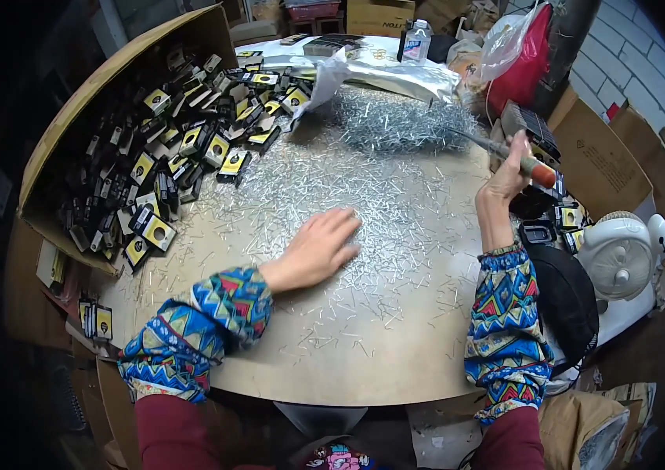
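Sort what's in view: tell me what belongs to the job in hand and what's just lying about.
Job in hand:
small metal pieces, spread around the left hand and heaped farther back
tool with an orange-ended handle, in the right hand
small boxes, probably

Apparently just lying about:
white fan
clear bottle
red bag

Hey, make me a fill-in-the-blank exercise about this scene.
1. The hand holding the tool is the person's ____ one.
2. The left hand lies over small pieces made of ____.
3. Small packs lie in a box made of ____.
4. The fan is coloured ____.
Missing words: right; metal; cardboard; white.
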`<control>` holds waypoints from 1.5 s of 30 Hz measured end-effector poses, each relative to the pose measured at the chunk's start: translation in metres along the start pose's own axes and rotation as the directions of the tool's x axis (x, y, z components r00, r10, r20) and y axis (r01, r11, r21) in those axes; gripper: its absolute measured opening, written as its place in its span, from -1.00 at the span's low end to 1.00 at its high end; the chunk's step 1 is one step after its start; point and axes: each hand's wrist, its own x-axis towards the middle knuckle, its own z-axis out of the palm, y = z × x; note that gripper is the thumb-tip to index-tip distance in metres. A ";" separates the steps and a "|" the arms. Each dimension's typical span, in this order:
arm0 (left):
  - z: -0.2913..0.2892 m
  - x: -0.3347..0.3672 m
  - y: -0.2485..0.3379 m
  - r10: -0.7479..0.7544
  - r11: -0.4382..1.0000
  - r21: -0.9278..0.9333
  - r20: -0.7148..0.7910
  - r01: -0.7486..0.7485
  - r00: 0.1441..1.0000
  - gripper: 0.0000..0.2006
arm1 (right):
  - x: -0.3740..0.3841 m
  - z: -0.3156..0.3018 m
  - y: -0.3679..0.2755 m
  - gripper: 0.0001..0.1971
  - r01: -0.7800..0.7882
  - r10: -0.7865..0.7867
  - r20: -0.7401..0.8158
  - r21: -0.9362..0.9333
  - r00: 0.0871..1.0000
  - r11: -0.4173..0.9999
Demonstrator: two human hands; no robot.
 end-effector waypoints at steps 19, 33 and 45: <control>-0.235 -0.237 -0.079 -0.263 0.613 -0.251 -0.959 0.749 -0.106 -0.05 | -0.228 -0.025 -0.019 -0.66 0.758 0.587 0.694 -0.621 0.416 0.198; -0.238 -0.282 -0.100 -0.525 0.523 -0.422 -0.844 0.741 -0.110 -0.44 | -0.288 0.000 -0.020 -0.74 0.793 0.580 0.768 -0.519 0.270 0.318; -0.119 -0.259 -0.022 -0.788 0.493 -0.542 -0.610 0.680 0.085 -0.43 | -0.359 -0.017 -0.022 -0.61 0.872 0.638 0.770 -0.320 0.012 0.371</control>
